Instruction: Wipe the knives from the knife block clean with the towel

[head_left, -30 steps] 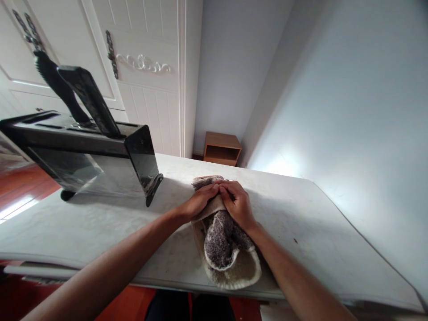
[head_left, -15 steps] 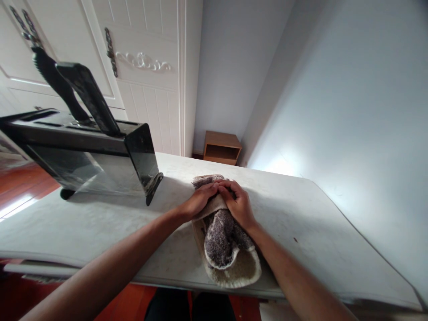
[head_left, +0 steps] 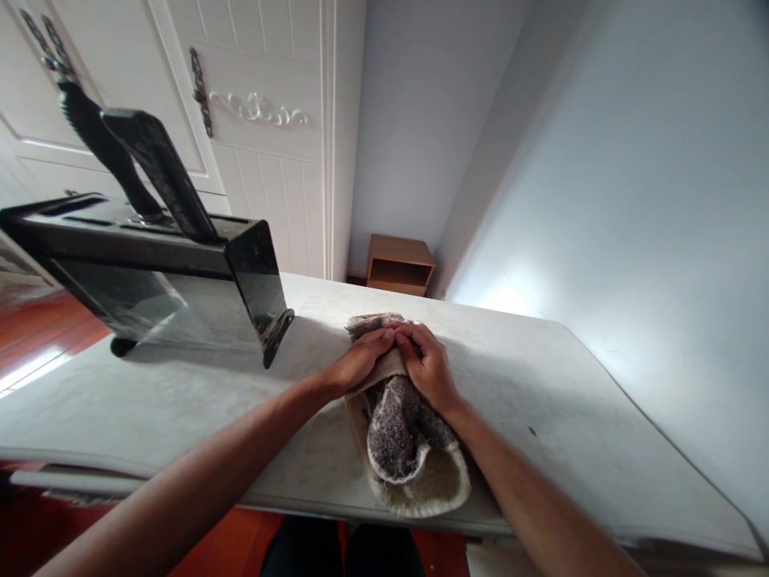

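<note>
A folded, bunched cloth (head_left: pixel 393 433), grey-brown and fuzzy with pale edges, lies on the white tabletop (head_left: pixel 517 377) in front of me. My left hand (head_left: pixel 364 358) rests round its left upper part, fingers curled over the fabric. From the right, my right hand (head_left: pixel 428 365) is wrapped over the same part of the cloth, and the fingertips of both hands meet on top. The near end of the cloth spreads loose toward the table's front edge. Parts of the fingers are hidden in the folds.
On the left of the table stands a black knife block (head_left: pixel 150 280) with clear sides and black-handled knives (head_left: pixel 165 176). Behind are a white cabinet (head_left: pixel 270 160) and a small brown wooden shelf unit (head_left: pixel 400 260). A pale wall (head_left: pixel 649 200) borders the right side.
</note>
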Motion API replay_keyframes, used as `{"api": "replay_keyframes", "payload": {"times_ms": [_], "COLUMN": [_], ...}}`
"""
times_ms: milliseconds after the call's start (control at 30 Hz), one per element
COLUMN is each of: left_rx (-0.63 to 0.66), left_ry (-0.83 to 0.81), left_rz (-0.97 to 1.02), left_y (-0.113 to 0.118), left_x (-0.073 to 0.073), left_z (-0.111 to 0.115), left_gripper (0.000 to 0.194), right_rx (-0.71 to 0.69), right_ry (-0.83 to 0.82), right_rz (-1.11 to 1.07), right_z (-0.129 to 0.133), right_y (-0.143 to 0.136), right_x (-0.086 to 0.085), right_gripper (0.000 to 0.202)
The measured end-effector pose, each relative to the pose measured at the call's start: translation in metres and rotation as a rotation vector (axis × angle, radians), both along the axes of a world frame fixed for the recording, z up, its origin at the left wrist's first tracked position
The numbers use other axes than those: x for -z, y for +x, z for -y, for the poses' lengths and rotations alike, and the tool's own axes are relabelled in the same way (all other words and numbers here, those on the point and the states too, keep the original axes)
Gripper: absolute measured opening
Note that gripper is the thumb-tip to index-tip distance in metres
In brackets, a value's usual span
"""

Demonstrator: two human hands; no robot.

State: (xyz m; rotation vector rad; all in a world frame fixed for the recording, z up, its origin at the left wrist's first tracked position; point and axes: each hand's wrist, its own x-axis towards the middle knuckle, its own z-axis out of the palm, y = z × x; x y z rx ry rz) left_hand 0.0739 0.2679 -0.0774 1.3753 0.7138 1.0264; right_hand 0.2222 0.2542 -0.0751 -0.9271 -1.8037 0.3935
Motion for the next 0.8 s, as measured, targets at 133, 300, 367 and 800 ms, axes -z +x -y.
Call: {"api": "replay_keyframes", "payload": {"times_ms": [133,300,367,800], "left_rx": [0.006,0.011,0.022,0.124], "left_ry": [0.001,-0.019,-0.033,-0.005], "left_rz": [0.0,0.016,0.025,-0.02], "left_y": [0.0,0.0,0.0,-0.006], "left_x": [-0.001,-0.004,-0.005,-0.002], "left_z": [0.0,0.002,0.002,-0.003], "left_gripper": [0.047,0.047,0.047,0.043], "right_rx": [0.005,-0.009,-0.02,-0.158], "right_ry": [-0.005,-0.102,-0.161,-0.353], "right_rz": [-0.009,-0.133,-0.183,-0.234], "right_z": [0.001,0.001,0.0,0.0], "right_y": [0.0,-0.001,-0.001,0.007], "right_x": [0.001,0.005,0.005,-0.006], "right_gripper": [0.017,0.015,0.013,0.012]}}
